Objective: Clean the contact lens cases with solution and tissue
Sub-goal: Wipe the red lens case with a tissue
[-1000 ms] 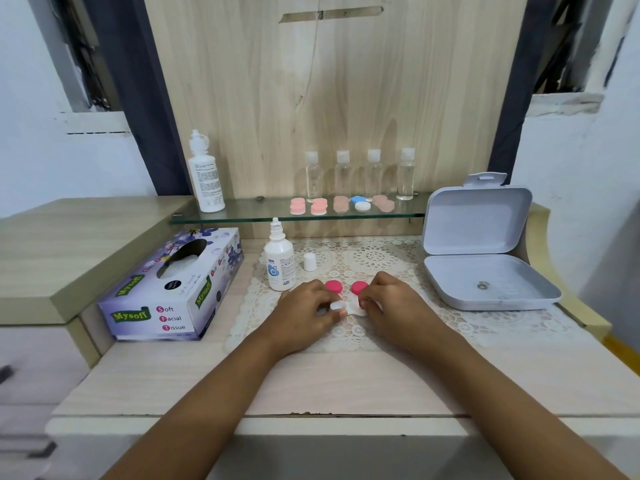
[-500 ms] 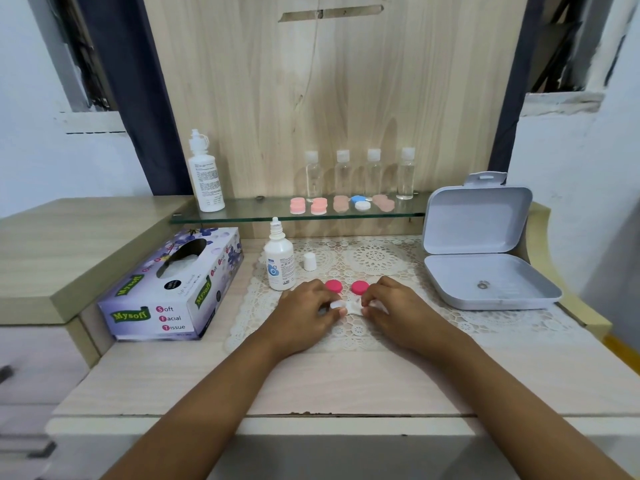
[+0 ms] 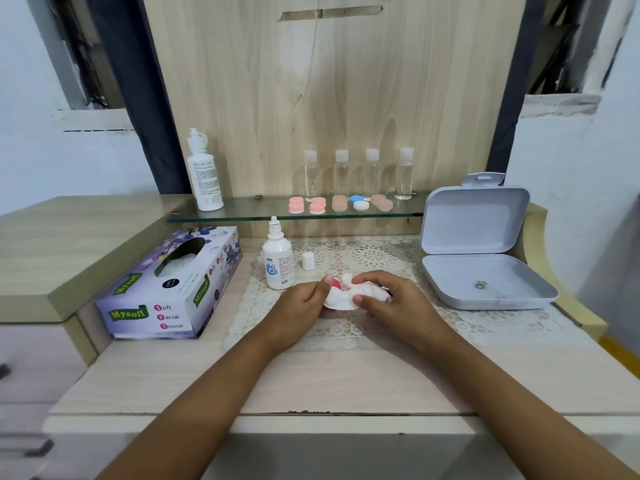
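Both hands pinch the white case [image 3: 341, 299], left hand [image 3: 304, 304] at its left end, right hand [image 3: 388, 301] also clutching tissue [image 3: 369, 289]; risk: open bottle [image 3: 277, 261] just beyond left fingertips topples if knocked.

My feed is bright and evenly lit by soft, diffuse light; I see only faint shadows under the hands [image 3: 346, 303] on the surface [image 3: 311, 382]. The wide-angle lens bows the walls and edges outward. The glass shelf [image 3: 263, 210] shows mild reflections. Detail is slightly soft overall, and small label print is unreadable.
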`<state>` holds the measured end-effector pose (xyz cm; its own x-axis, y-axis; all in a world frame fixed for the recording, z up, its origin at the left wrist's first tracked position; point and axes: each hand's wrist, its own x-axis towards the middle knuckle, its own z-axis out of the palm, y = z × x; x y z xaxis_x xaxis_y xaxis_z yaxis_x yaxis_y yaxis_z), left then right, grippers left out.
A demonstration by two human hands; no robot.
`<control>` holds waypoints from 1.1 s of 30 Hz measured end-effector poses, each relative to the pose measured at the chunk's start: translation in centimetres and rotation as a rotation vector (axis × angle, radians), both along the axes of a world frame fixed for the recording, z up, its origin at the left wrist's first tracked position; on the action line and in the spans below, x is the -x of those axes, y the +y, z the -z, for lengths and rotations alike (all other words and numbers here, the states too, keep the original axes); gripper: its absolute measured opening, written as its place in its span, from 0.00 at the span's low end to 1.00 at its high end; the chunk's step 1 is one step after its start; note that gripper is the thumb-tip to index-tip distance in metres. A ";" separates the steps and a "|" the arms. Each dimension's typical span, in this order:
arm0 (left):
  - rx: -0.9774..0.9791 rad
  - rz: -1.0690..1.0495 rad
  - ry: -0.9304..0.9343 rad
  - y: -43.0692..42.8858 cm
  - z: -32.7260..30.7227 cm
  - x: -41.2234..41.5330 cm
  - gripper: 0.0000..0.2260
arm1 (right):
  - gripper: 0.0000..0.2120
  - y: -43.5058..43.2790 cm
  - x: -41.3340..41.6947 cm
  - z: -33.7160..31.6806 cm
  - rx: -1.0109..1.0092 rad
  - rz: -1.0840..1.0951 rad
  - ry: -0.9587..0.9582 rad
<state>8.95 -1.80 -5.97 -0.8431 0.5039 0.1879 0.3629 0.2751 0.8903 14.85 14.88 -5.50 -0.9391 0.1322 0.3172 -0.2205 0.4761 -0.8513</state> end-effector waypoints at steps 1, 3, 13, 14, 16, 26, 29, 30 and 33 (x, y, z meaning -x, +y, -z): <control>-0.006 0.004 0.032 0.0 0.0 0.1 0.13 | 0.09 0.0 0.0 -0.1 0.036 0.006 0.003; 0.000 0.020 0.100 -0.2 0.0 0.2 0.08 | 0.08 0.0 -0.1 -0.2 0.085 0.027 0.012; -0.066 0.003 0.195 -0.4 0.2 0.3 0.12 | 0.23 0.2 -0.5 -0.4 0.272 0.007 0.022; -0.074 0.002 0.186 -0.3 0.1 0.2 0.12 | 0.24 0.2 -0.5 -0.5 0.230 -0.017 0.047; -0.095 0.010 0.152 -0.2 0.0 0.1 0.12 | 0.24 0.1 -0.7 -0.4 0.110 -0.071 0.094; -0.134 0.121 0.107 -0.1 -0.5 -0.6 0.11 | 0.13 -0.1 0.0 0.0 0.111 -0.024 0.030; -0.125 0.136 0.122 -0.1 -0.5 -0.8 0.11 | 0.08 0.0 0.2 -0.1 0.106 0.027 0.060; -0.125 0.134 0.118 -0.1 -0.4 -0.8 0.11 | 0.08 0.0 0.1 -0.2 0.100 0.025 0.056; -0.146 0.128 0.095 -0.1 -0.5 -0.6 0.11 | 0.15 0.3 -0.2 -0.3 0.134 -0.055 0.017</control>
<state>9.57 -1.94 -5.44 -0.7486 0.5675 0.3428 0.4710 0.0914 0.8774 15.02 15.21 -5.16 -0.9406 0.1231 0.3165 -0.2584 0.3454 -0.9022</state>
